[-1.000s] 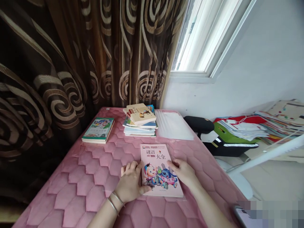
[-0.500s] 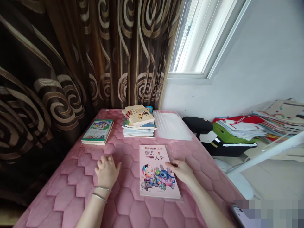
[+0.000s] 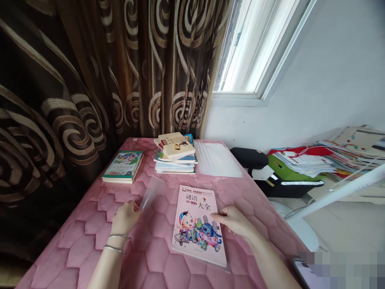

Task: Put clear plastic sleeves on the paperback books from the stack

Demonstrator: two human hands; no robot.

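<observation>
A pink book [image 3: 195, 218] with cartoon characters on its cover lies slightly turned on the quilted pink surface. My right hand [image 3: 234, 220] grips its right edge, thumb on top of the cover and the other fingers partly hidden. To the left, my left hand [image 3: 125, 218], with two bangles on the wrist, pinches the edge of a clear plastic book cover [image 3: 152, 192]. This thin film is lifted at its left side and seems to run under the book, where a clear margin shows along the bottom edge.
A green-edged book [image 3: 122, 166] lies at the back left. Beside it is a stack of books [image 3: 176, 158], then several clear plastic sheets [image 3: 219, 160]. Off the right side are a black and green bag [image 3: 282, 172], papers and a white pole [image 3: 339, 196]. A phone [image 3: 302, 273] is at bottom right.
My left hand has closed on the plastic film and raised its edge. The book has turned a little, its lower end shifting toward me, with my right hand still at its edge.
</observation>
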